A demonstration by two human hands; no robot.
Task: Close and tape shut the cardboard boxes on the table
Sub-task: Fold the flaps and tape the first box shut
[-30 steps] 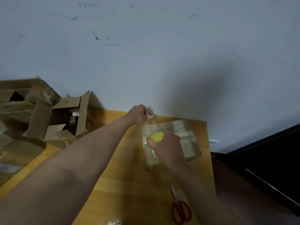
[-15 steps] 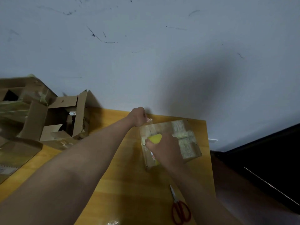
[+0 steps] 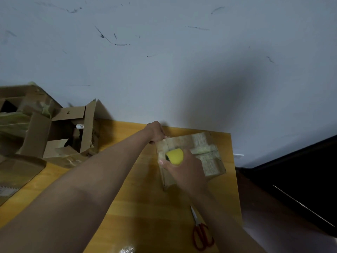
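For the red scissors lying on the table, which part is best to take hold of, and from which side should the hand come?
Grip the red handle loops of the scissors. They lie flat on the table, loops toward the person and closed blades pointing away toward the box. Probably best to come from above on the near side, so the fingers meet the loops and stay off the tips.

We stretch our left arm far forward, left hand (image 3: pixel 156 132) fisted, fingers curled under; what they pinch is hidden. Our right arm reaches up from lower right, right hand (image 3: pixel 184 168) curled in a grip.
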